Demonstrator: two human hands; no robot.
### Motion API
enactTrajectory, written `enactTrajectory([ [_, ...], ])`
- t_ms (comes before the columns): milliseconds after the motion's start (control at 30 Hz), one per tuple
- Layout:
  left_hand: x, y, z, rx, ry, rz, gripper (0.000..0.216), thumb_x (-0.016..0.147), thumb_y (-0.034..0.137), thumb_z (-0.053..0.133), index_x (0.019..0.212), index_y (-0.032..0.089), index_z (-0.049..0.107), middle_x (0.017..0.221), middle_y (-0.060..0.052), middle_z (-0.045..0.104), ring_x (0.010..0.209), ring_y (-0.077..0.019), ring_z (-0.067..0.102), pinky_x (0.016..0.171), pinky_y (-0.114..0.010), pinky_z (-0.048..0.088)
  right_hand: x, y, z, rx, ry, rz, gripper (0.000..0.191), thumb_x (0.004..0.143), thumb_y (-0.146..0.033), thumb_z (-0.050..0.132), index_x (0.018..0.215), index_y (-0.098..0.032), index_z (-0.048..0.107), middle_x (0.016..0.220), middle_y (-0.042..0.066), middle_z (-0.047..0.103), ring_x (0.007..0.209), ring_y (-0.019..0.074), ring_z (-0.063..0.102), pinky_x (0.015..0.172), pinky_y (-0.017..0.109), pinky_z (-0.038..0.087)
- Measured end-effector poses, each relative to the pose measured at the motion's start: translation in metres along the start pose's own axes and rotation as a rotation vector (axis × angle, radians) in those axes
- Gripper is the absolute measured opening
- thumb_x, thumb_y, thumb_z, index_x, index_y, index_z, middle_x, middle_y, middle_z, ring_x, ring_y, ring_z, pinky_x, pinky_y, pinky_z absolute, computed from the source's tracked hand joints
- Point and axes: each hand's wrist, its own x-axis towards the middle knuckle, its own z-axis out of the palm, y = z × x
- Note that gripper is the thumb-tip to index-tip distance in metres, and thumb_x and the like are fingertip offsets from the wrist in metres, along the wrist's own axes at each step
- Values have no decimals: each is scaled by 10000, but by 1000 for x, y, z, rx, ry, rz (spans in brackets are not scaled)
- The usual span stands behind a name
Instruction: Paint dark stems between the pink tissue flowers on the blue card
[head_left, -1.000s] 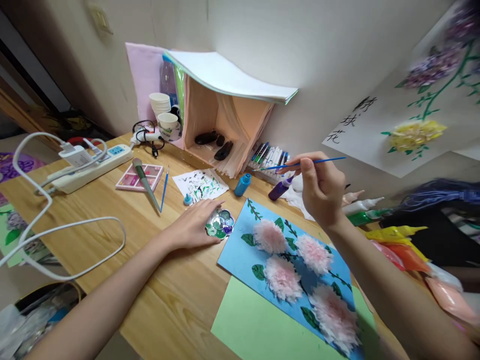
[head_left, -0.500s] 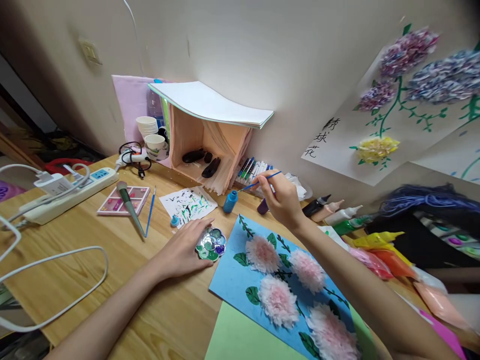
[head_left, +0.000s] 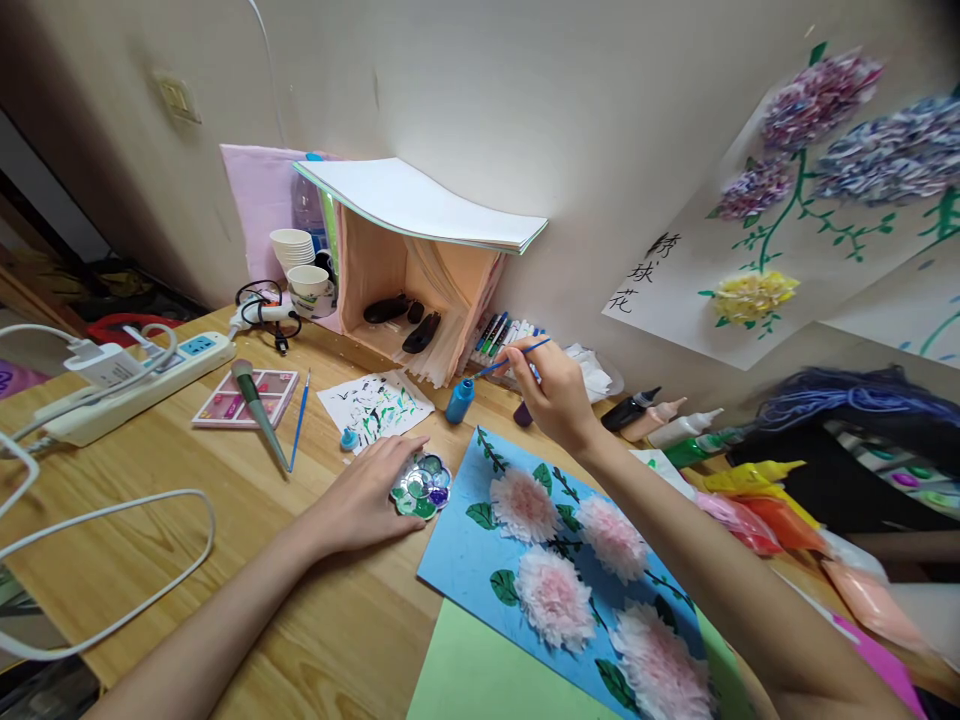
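Observation:
My right hand (head_left: 555, 395) pinches a thin blue paintbrush (head_left: 510, 359), whose tip points down into the open blue paint bottle (head_left: 460, 400) at the back of the desk. My left hand (head_left: 367, 495) lies flat on the wood, fingers spread, resting against a small flower-shaped palette (head_left: 421, 485) with green and purple paint. Just right of the palette lies a blue sheet (head_left: 487, 540) with pink tissue flowers (head_left: 555, 595) and painted green leaves. The bottle's blue cap (head_left: 349, 439) sits near a paint-smeared scrap of white paper (head_left: 375, 405).
A green sheet (head_left: 480, 675) lies under the blue one. Further left are a pink makeup palette (head_left: 244, 397), a green-handled brush (head_left: 259, 402), a spare blue brush (head_left: 300, 420), a power strip (head_left: 139, 385) and white cables (head_left: 112, 560). Paint bottles (head_left: 675, 430) line the right; a peach box (head_left: 420, 290) stands behind.
My right hand has moved left and down, bringing the brush tip from mid-air to the blue bottle. The view shifted right. My left hand has stayed on the palette.

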Motion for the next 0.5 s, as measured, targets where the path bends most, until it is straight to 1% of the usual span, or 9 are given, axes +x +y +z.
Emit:
enactTrajectory([
  [100, 0, 1, -1, -2, -8, -6, 723, 709, 342, 711, 1342, 207, 389, 1326, -121, 496, 1227, -298, 464, 1036, -464, 388, -1, 0, 1, 12, 9, 5, 276, 970, -284, 392, 768, -225, 571, 737, 32, 672, 765, 184, 608, 741, 335, 468],
  [200, 0, 3, -2, -5, -14, -9, 722, 709, 339, 710, 1341, 200, 390, 1332, -124, 492, 1230, -297, 459, 1042, -466, 382, -2, 1, 1, 45, 15, 41, 265, 971, -309, 394, 798, -226, 577, 734, 29, 673, 769, 183, 620, 746, 334, 472],
  [333, 1, 2, -2, -7, -12, -6, 712, 708, 339, 711, 1333, 211, 398, 1328, -125, 498, 1220, -306, 468, 1032, -478, 389, -3, 4, 2, 134, 33, 174, 275, 970, -361, 399, 838, -215, 591, 761, 25, 677, 744, 164, 638, 763, 323, 480],
  [500, 0, 0, -1, 1, -1, 4, 717, 702, 346, 714, 1332, 215, 397, 1325, -120, 502, 1219, -306, 474, 1030, -470, 397, -3, 12, 6, 305, 86, 346, 367, 940, -465, 426, 763, -199, 606, 793, 41, 681, 741, 161, 654, 712, 310, 487],
])
